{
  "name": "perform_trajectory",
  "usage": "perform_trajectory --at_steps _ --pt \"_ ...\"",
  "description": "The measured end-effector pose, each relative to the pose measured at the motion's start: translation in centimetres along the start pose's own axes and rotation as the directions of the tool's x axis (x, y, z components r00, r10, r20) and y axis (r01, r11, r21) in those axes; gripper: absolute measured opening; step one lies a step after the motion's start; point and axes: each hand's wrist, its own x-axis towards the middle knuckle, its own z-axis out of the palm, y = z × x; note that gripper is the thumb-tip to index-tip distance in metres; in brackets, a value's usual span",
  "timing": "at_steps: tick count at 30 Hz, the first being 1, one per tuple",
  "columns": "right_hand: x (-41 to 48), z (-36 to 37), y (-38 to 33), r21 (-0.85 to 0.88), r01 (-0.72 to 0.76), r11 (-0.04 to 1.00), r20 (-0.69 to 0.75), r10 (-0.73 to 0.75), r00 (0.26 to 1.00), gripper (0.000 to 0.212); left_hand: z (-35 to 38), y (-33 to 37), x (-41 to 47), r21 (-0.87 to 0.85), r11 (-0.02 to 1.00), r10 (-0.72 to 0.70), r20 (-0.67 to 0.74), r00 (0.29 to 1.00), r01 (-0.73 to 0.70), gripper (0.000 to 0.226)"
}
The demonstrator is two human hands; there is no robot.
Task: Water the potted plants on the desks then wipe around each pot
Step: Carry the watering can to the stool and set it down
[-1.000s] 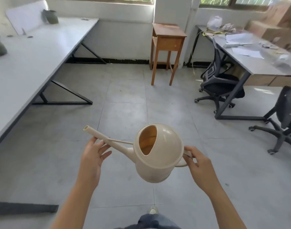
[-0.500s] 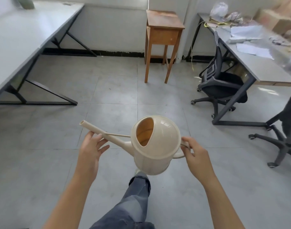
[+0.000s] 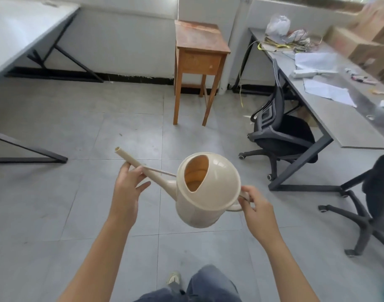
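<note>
I carry a cream plastic watering can (image 3: 208, 192) in front of me above the grey tiled floor. Its long spout points up and to the left, and its round fill opening faces me. My right hand (image 3: 255, 209) grips the handle at the back of the can. My left hand (image 3: 128, 188) supports the spout from below, fingers loosely curled around it. No potted plant is in view.
A white desk (image 3: 23, 35) on black legs runs along the left. A small wooden side table (image 3: 199, 46) stands at the far wall. A grey desk (image 3: 339, 110) with papers, bags and boxes stands right, with two black office chairs (image 3: 282, 136) beside it.
I have walked forward and turned right: the white desk and its pots slid off to the left, and the wooden table and right desk came closer. Both hands kept their hold on the can.
</note>
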Motion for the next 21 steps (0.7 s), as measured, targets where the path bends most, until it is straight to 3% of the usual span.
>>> perform_trajectory --at_steps 15,21 --pt "29.8 -7.2 4.7 0.063 0.183 0.981 0.013 -0.185 0.983 0.022 16.7 0.0 21.0 0.001 0.993 0.119 -0.083 0.989 -0.119 0.035" --pt "41.4 -9.7 5.7 0.069 0.232 0.970 0.033 -0.234 0.972 0.023 23.0 0.1 28.9 -0.003 0.990 0.140 -0.147 0.979 -0.142 0.027"
